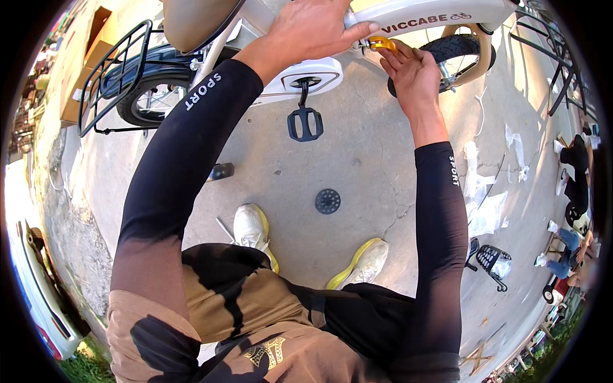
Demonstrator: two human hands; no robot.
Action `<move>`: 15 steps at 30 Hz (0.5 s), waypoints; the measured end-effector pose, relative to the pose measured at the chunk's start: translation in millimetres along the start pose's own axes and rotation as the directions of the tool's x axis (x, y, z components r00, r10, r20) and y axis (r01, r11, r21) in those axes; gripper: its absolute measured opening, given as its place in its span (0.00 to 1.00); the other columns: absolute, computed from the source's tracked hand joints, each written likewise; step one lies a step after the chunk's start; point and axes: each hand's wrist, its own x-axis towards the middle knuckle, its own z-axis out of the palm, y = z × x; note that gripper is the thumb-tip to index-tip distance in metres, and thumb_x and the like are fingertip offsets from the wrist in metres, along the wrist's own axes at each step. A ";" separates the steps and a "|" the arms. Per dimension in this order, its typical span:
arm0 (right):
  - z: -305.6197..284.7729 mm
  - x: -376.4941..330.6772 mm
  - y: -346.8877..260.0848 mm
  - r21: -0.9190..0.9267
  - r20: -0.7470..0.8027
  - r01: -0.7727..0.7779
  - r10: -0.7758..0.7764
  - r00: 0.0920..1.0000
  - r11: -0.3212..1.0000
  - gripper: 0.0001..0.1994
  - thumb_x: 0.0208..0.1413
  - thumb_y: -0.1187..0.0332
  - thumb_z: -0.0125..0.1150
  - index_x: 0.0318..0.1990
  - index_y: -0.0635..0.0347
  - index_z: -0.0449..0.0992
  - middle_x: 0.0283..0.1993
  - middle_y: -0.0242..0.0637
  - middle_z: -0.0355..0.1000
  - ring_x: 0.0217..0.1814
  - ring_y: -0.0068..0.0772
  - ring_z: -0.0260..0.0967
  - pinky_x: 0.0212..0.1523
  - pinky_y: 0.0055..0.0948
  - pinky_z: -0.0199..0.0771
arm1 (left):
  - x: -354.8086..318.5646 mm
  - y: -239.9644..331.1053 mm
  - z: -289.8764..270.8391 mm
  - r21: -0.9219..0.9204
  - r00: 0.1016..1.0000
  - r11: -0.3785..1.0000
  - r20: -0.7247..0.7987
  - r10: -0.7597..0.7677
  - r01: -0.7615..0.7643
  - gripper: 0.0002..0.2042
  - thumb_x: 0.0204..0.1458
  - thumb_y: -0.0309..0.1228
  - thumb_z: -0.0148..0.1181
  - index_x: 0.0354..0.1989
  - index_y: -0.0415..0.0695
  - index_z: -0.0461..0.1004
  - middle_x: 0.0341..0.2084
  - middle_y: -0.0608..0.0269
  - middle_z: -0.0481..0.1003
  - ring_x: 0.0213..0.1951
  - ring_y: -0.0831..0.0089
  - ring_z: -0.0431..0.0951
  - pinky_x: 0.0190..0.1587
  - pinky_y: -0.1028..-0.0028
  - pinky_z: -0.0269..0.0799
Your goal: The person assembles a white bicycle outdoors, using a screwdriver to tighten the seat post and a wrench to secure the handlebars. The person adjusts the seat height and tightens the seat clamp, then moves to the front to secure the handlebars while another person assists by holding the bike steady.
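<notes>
A small white bicycle frame (418, 18) crosses the top of the head view. My left hand (310, 30) grips it near the middle, thumb stretched along the tube; the far fingertips are hidden. On the frame's underside sits a gold clamp lever (383, 43). My right hand (415, 71), palm turned up, pinches this lever with its fingers from the right. A black pedal (304, 124) hangs from the crank below the white chain guard (329, 75). The tan saddle (198, 24) is left of my left hand.
A black rear rack (115, 86) stands beside the rear wheel at left, near a cardboard box (80, 70). Clear plastic wrapping (488, 214) and a black basket (493, 258) lie at right. A round drain cover (327, 201) is set in the concrete. Another person (568, 246) is far right.
</notes>
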 end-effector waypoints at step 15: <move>51.6 26.2 13.3 0.321 0.035 -0.400 0.411 0.911 0.859 0.25 0.70 0.45 0.32 0.63 0.49 0.61 0.67 0.43 0.58 0.70 0.57 0.56 0.71 0.63 0.46 | 13.0 -12.8 40.2 0.269 0.962 0.961 -0.243 0.127 -0.059 0.14 0.65 0.35 0.43 0.36 0.38 0.72 0.29 0.46 0.75 0.31 0.49 0.79 0.35 0.53 0.75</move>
